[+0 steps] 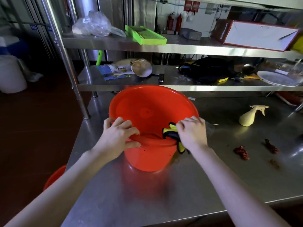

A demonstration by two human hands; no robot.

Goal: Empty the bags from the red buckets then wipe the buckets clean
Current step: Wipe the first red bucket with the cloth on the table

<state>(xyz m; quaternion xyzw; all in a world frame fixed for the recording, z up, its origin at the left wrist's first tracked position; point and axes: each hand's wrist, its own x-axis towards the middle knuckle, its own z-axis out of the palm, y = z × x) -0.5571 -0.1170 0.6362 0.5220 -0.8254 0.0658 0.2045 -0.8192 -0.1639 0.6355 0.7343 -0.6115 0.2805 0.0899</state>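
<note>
Red bucket (152, 154) stands on the steel table (147, 202), roughly mid-table toward its left end, mouth open to the camera, inside bare, dark specks on the near outer wall; left hand (119, 136) grips the near rim on the left side, fingers curled over the lip into the bucket, thumb against the outside wall; right hand (191, 133) clenched around a yellow-and-dark cloth (170, 131), holding it against the near-right rim, part of the cloth inside, part hanging down outside; pale spray bottle (249, 117) lying on its side on the table, well to the right of the bucket; dark red dried scraps (241, 152) scattered on the table near the right forearm; edge of a second red bucket (55, 176) visible below the table's left edge; shelves behind hold a clear plastic bag (93, 25), a green tray (144, 36) and a black bag (208, 69).
</note>
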